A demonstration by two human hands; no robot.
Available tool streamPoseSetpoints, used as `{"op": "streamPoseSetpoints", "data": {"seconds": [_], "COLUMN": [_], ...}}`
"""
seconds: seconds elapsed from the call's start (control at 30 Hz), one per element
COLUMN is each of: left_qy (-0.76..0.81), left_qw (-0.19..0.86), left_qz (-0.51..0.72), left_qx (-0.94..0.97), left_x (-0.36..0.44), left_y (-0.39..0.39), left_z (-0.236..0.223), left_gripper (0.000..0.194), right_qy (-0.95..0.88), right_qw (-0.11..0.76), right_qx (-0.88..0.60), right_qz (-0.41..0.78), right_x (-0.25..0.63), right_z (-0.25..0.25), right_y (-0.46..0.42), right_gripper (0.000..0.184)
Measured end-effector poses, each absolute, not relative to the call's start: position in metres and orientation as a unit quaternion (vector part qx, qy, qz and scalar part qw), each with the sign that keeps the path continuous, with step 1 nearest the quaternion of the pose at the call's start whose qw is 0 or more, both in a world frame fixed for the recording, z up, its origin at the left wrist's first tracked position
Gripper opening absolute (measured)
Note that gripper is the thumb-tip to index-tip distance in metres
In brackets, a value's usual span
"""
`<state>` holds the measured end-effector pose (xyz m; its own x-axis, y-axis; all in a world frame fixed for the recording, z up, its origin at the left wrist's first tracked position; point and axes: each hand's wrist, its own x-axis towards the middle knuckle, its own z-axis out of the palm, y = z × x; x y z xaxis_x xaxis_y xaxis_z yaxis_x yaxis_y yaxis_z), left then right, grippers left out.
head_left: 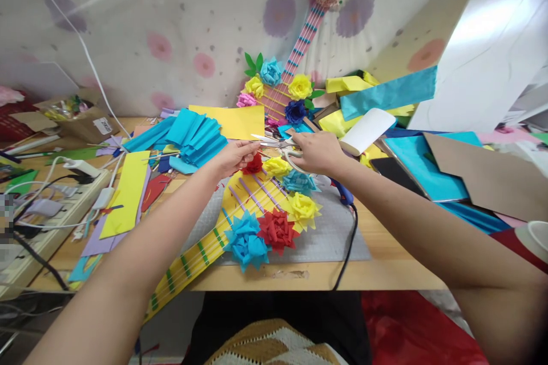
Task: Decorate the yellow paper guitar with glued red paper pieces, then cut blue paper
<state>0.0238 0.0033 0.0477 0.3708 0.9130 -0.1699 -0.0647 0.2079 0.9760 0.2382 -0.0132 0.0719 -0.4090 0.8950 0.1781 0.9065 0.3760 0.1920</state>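
My right hand (317,151) is closed on a pair of scissors (276,142) whose blades point left. My left hand (235,156) is pinched on something small and thin by the blade tips; I cannot make out what it is. Under both hands lies a yellow paper guitar (201,251) with purple strips and paper flowers: a red one (277,229), a blue one (247,242) and a yellow one (303,206). It rests on a grey cutting mat (329,236) on the wooden table (385,274).
A second, pink paper guitar (295,57) with flowers leans on the wall behind. Folded blue paper (194,136), yellow sheets (126,194) and a power strip (64,199) lie left. A blue glue gun (345,193) with its black cord, cardboard (488,174) and blue sheets lie right.
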Motion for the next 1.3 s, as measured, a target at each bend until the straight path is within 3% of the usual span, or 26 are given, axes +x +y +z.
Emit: {"op": "streamPoseSetpoints", "data": {"seconds": [0.17,0.3,0.53,0.77,1.0,1.3], "left_qy": [0.490,0.616,0.663,0.653,0.593,0.624], "left_qw": [0.589,0.416,0.207,0.206,0.384,0.143], "left_qz": [0.380,0.350,0.204,0.205,0.321,0.159], "left_qx": [0.518,0.571,0.690,0.700,0.631,0.752], "left_x": [0.011,0.001,0.008,0.011,0.001,0.007], "left_y": [-0.001,-0.005,-0.011,-0.007,-0.008,-0.013], "left_z": [0.051,0.036,0.019,0.018,0.027,0.018], "left_gripper": [0.023,0.022,0.022,0.017,0.021,0.019], "right_qy": [-0.828,-0.818,-0.817,-0.813,-0.817,-0.822], "right_qw": [0.017,0.028,0.008,-0.002,-0.016,-0.039], "right_qx": [-0.541,-0.554,-0.557,-0.566,-0.557,-0.553], "right_qz": [-0.148,-0.154,-0.151,-0.141,-0.148,-0.132], "right_x": [0.240,0.246,0.249,0.250,0.253,0.250], "right_z": [0.074,0.073,0.071,0.069,0.066,0.069], "right_y": [-0.015,-0.015,-0.019,-0.022,-0.025,-0.029], "right_gripper": [0.046,0.044,0.045,0.041,0.037,0.039]}}
